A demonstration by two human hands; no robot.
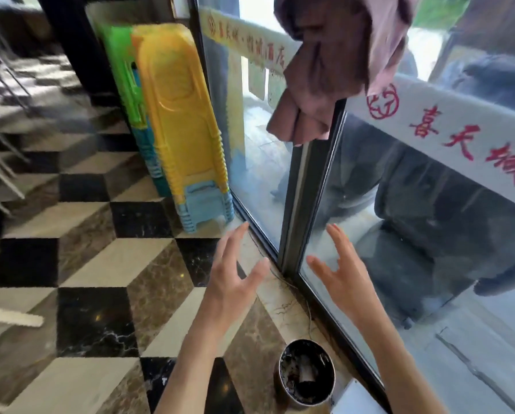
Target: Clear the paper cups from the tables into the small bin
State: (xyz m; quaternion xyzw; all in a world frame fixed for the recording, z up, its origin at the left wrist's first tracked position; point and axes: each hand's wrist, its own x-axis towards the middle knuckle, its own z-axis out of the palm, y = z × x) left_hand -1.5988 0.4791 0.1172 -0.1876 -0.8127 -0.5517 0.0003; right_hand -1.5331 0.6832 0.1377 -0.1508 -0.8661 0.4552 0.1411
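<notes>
A small round metal bin [305,373] stands on the floor by the glass door, near the bottom of the head view, with dark rubbish and a crumpled whitish piece inside. My left hand [235,273] hovers above the floor, fingers spread, holding nothing. My right hand [344,271] is raised beside it in front of the glass, also spread and empty. Both hands are above and beyond the bin, apart from it. No paper cup shows outside the bin.
A tall stack of yellow, green and blue plastic stools [178,124] leans by the glass door [307,186]. A pink cloth [333,61] hangs on the door frame. Chequered marble floor [94,264] spreads left; metal chair legs [2,162] stand at far left.
</notes>
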